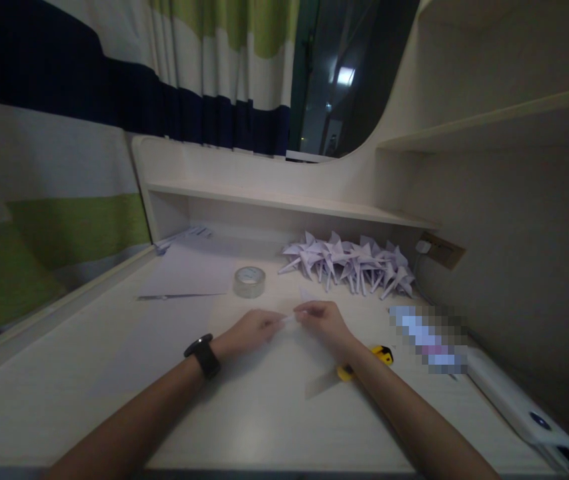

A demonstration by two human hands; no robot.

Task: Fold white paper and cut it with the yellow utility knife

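Observation:
My left hand [250, 331], with a black watch [204, 353] on its wrist, is closed around one end of a thin white paper roll [288, 318]. My right hand [328, 325] pinches the other end between thumb and fingers. Both hands are low over the desk, and the paper is mostly covered by the fingers. A pale paper tip [306, 293] shows just beyond the right fingers. Beyond my left hand lies a roll of clear tape [249, 282]. A yellow and black utility knife [382, 355] is partly hidden beneath my right forearm.
Several folded white paper pinwheels [349, 260] are heaped at the back right of the desk [254, 427]. White paper sheets [189, 267] are stacked at the back left. A low shelf [274, 200] spans the back. A white device [514, 393] lies along the right wall.

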